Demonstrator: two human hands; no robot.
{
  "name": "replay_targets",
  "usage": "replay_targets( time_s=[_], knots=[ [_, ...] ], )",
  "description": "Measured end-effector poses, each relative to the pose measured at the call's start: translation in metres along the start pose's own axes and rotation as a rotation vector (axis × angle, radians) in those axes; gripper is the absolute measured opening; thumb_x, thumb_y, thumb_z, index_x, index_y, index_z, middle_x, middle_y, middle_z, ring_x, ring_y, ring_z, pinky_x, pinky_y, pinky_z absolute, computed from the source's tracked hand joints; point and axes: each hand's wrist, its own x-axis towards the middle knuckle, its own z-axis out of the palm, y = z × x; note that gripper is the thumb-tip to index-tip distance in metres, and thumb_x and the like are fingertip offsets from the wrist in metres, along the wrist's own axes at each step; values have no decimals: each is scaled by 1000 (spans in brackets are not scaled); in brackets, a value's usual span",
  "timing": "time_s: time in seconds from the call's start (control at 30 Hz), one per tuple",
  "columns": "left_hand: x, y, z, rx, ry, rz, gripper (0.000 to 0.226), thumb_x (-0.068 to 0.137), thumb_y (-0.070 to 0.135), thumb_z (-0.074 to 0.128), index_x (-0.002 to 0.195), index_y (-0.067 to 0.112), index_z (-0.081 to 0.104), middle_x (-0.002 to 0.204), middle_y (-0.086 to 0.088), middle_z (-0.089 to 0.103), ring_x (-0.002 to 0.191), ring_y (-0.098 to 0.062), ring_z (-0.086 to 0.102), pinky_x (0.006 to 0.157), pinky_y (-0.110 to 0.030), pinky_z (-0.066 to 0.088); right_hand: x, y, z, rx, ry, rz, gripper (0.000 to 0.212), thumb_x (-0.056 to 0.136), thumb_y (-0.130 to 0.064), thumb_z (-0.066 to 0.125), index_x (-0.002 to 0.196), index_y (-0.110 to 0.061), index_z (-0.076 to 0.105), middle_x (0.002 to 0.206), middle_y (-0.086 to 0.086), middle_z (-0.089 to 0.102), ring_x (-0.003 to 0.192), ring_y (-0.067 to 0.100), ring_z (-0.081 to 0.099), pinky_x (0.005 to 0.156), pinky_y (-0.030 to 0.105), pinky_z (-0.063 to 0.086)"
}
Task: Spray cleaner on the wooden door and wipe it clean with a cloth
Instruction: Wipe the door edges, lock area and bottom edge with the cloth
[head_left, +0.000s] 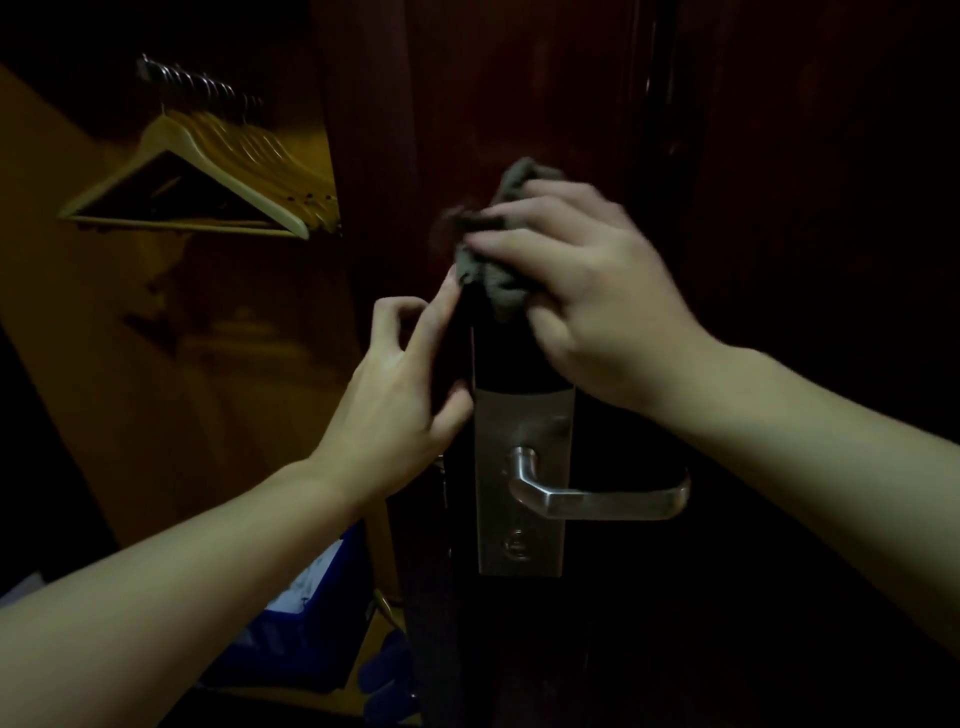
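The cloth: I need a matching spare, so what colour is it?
Grey-brown cloth, seen in the dim head view.

Dim, warm light; open wardrobe (171, 364) at left with wooden hangers (208, 176) on a metal rail (200, 80), blue bin (306, 623) low on the floor

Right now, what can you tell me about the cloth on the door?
The cloth is a small, grey-brown rag that looks soft and fuzzy. It is bunched up, not spread flat. The right hand presses it against the dark wooden door, just above the black top of the metal lock plate. Bits of it poke out above and below the fingers. The left hand touches its lower left edge with a fingertip.
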Motion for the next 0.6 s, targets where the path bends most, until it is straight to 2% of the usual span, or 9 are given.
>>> replay_targets(
  time_s=[0.07,0.13,0.2,0.27,0.37,0.43,0.6],
  knots=[
    [2,0,0,-3,7,-2,68,83,22,67,134,33,23,128,-8,30,99,-20,50,79,-32,51,9,-14,11,-98,-59,-109,41,82,-23,43,107,-12,73,117,9,67,118,35,56,97,43,41],
    [2,-1,-1,-29,11,25,59,81,28,62,127,30,24,125,-10,32,101,-21,49,79,-32,51,4,-14,16,-203,-92,-190,36,88,-23,44,107,-13,73,122,10,66,121,34,55,99,45,41],
    [3,-2,-1,-58,22,53,56,80,37,53,127,28,23,124,-12,35,100,-19,49,77,-30,50,-7,-2,11,-229,-55,-215,31,95,-21,47,111,-9,70,128,14,62,123,36,54,101,47,41],
    [3,-3,0,-59,38,72,56,80,43,48,127,26,25,124,-14,36,97,-16,49,75,-28,49,-22,11,2,-206,-5,-163,31,100,-20,46,116,-5,68,130,18,59,123,38,53,100,48,44],
    [4,-7,0,-72,38,74,59,80,45,48,131,28,24,125,-12,36,94,-14,49,75,-26,49,-40,19,-3,-149,10,-35,30,95,-12,56,121,-3,66,137,19,53,126,41,47,101,54,43],
    [5,-7,1,-103,26,82,62,80,44,49,134,31,21,124,-9,34,96,-14,49,76,-27,50,-40,11,3,-139,-3,-19,30,92,-11,58,119,-5,67,141,18,50,131,43,42,105,56,39],
    [2,-9,4,-141,24,92,58,79,43,51,127,29,21,121,-1,28,91,-7,48,75,-23,49,-21,-7,20,-254,-42,-271,26,96,-18,52,109,-9,72,139,12,55,134,41,43,113,53,31]
  ],
)
